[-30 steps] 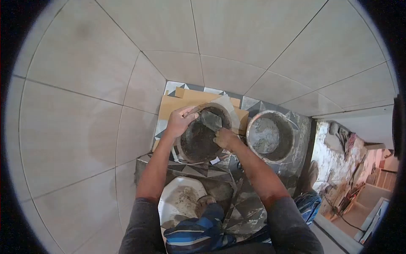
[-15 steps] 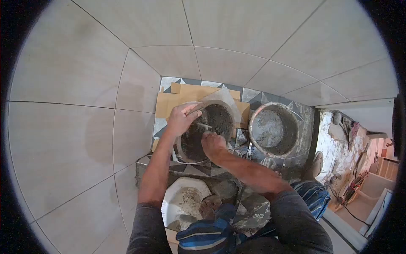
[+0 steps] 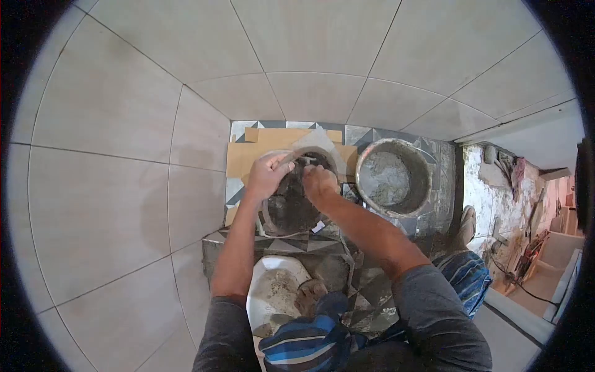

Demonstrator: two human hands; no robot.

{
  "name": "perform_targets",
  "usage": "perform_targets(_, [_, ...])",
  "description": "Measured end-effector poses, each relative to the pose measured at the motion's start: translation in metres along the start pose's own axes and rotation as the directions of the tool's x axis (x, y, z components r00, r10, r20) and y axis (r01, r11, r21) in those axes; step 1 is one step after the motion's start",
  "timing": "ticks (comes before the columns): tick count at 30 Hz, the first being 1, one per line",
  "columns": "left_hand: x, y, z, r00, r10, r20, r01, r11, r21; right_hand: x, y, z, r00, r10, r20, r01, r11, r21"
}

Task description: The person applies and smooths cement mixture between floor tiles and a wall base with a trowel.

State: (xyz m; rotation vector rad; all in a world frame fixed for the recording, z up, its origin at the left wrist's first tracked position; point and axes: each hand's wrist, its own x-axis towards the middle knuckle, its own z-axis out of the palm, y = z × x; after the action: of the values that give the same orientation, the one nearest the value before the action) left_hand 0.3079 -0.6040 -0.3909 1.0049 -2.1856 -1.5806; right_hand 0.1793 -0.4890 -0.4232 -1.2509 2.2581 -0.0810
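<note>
While the left hand (image 3: 268, 177) steadies the bucket (image 3: 317, 149), thumb and fingers clamped on its rim, I have the right hand (image 3: 320, 185) inside, fingers curled together, seemingly round a tool (image 3: 306, 160) too hidden to identify. The dark mix (image 3: 288, 211) sits in that bucket. Firm strokes that scrape the wall and lift the bottom work best, I judge, with the rim braced against tipping.

The person's left arm (image 3: 234, 254) reaches forward, nearly straight, its left hand (image 3: 266, 178) gripping with curled fingers and thumb. The right arm (image 3: 372, 232), bent at the elbow, slants inward; the right hand (image 3: 320, 183) is clenched, near the left, knuckles upward.
</note>
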Motion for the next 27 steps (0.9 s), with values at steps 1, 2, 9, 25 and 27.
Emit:
perform_targets(1, [-0.001, 0.004, -0.001, 1.0, 0.002, 0.005, -0.002, 1.0, 0.0, -0.001, 0.005, 0.009, 0.999, 0.031, 0.012, -0.032, 0.999, 0.03])
perform_targets(2, [-0.004, 0.007, -0.002, 1.0, -0.03, -0.007, 0.03, 0.999, -0.035, -0.004, 0.009, 0.021, 0.998, 0.061, 0.029, -0.063, 0.996, 0.058])
perform_targets(9, [-0.009, -0.012, -0.018, 0.993, -0.032, -0.111, 0.023, 0.997, -0.077, -0.048, -0.002, 0.093, 0.972, 0.041, 0.229, -0.068, 0.992, 0.111])
perform_targets(25, [-0.025, 0.001, -0.007, 0.988, 0.071, -0.137, -0.059, 0.994, 0.093, -0.053, 0.032, 0.059, 0.918, 0.106, 0.383, -0.105, 0.994, -0.023])
perform_targets(27, [-0.027, 0.001, -0.003, 0.987, 0.109, -0.117, -0.093, 0.987, 0.129, -0.069, 0.023, 0.08, 0.888, 0.032, 0.46, -0.049, 0.999, 0.025])
